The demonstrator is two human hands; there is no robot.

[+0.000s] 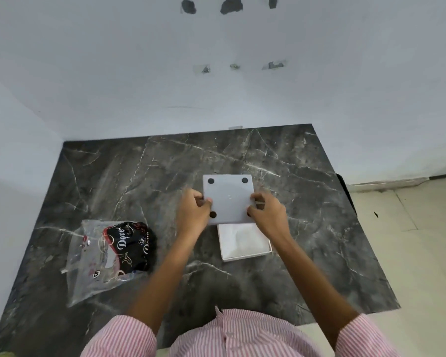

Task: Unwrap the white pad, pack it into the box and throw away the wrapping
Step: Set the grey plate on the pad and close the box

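A square white pad [229,197] with black round feet at its corners is held above the dark marble table [139,176]. My left hand [193,212] grips its left edge and my right hand [267,213] grips its right edge. Whether a clear film still covers the pad I cannot tell. Just below the pad, an open white box [243,242] lies flat on the table, its far edge hidden behind the pad.
A clear plastic bag [98,256] holding a black "Dove" packet [129,244] lies at the table's left. White walls close off the far and left sides. The table's right edge drops to a pale tiled floor [407,240].
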